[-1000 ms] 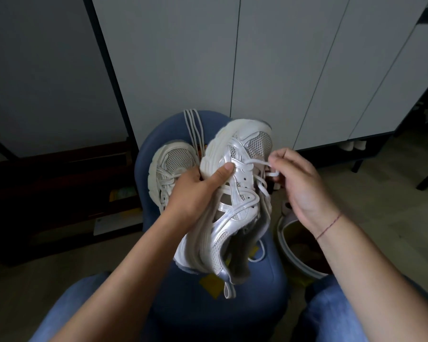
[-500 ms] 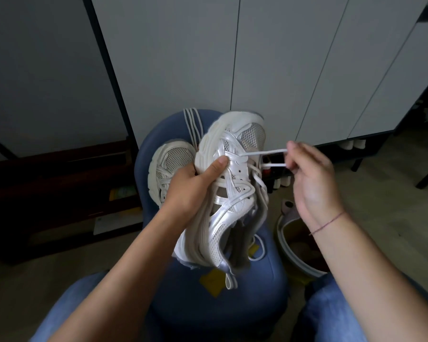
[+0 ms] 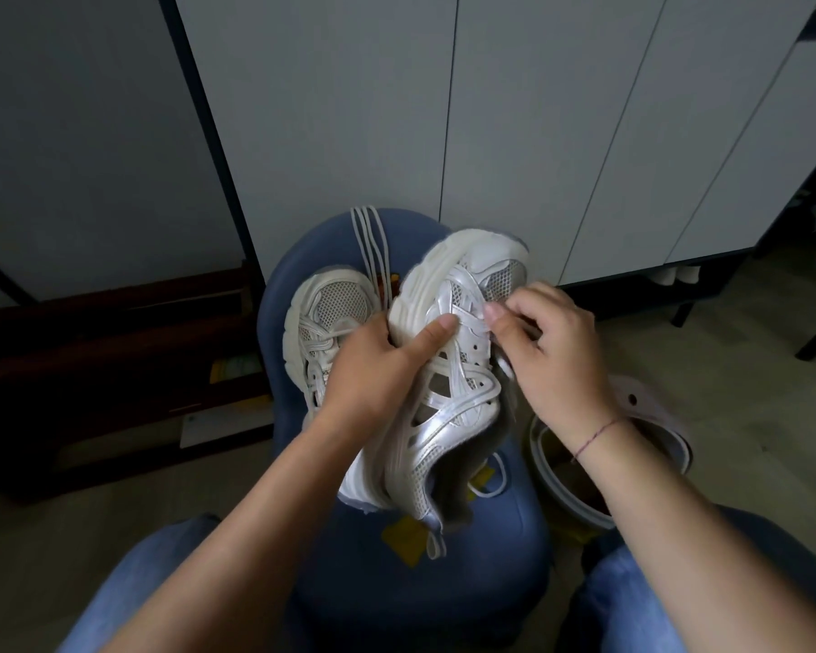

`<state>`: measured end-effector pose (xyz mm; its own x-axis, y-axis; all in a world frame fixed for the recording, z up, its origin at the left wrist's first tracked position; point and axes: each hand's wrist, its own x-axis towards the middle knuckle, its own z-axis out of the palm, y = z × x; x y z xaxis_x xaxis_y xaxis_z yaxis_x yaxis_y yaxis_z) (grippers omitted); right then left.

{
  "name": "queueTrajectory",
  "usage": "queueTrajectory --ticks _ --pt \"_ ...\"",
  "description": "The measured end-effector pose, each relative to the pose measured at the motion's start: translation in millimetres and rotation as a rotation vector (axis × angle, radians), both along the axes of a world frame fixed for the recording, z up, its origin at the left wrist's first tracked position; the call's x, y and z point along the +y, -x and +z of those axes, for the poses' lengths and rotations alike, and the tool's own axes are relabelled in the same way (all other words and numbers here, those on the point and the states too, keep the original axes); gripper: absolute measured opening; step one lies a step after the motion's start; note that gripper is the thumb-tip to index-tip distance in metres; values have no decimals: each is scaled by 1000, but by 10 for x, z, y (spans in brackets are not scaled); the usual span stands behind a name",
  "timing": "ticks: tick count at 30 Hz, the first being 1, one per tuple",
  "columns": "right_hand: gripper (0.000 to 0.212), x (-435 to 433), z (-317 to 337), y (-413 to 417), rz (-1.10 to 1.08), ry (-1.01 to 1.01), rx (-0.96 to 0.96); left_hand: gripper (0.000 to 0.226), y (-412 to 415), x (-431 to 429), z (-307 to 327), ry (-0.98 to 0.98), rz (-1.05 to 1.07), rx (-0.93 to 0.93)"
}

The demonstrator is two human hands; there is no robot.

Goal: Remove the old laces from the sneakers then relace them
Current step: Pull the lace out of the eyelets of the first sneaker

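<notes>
The held sneaker, white with mesh panels, is lifted above the blue stool, with its toe toward 12 o'clock and its side turned up. I think this brings the eyelets near the eyes. The second sneaker lies on the stool seat at 9 o'clock from it, partly hidden, with its lace in place, so it probably waits for its turn.

The left hand grips the held sneaker from the sole side, and the thumb presses on the upper to keep it steady. The right hand pinches the lace with thumb and forefinger near the toe end. Loose laces lie at 12 o'clock on the stool, within reach.

Grey cabinet doors fill the background. The floor is pale, and a light clog lies on it at 3 o'clock from the stool.
</notes>
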<state>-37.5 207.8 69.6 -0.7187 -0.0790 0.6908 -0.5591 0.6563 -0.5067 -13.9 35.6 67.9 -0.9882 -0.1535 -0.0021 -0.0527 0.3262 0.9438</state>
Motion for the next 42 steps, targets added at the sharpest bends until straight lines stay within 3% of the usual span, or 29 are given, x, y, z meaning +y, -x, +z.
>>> queueTrajectory --ticks 5,7,10,17,20,25,27,32,38,42 --pt "34 158 64 32 82 552 -195 45 38 -127 67 -170 30 22" --pt "30 187 31 44 83 527 -259 49 49 -145 46 -141 33 27" --pt "16 160 -4 36 51 303 -297 49 41 -124 16 -112 43 15" --pt "27 -68 11 -30 14 -26 10 45 7 -36 -2 2 17 49" --pt "29 -60 1 -17 64 83 23 46 11 -54 11 -60 11 42" --pt "29 169 75 9 48 566 -166 48 42 -158 73 -174 19 19" --pt "31 271 74 24 15 631 -202 43 50 -186 72 -165 38 29" --pt "16 226 -19 67 -47 282 -312 45 18 -94 16 -143 38 13" --pt "33 -17 -3 -10 -22 -4 7 49 -3 9 -38 -18 15 17" --pt "32 -17 9 -8 36 81 40 50 2 -10 -27 -64 -5 13"
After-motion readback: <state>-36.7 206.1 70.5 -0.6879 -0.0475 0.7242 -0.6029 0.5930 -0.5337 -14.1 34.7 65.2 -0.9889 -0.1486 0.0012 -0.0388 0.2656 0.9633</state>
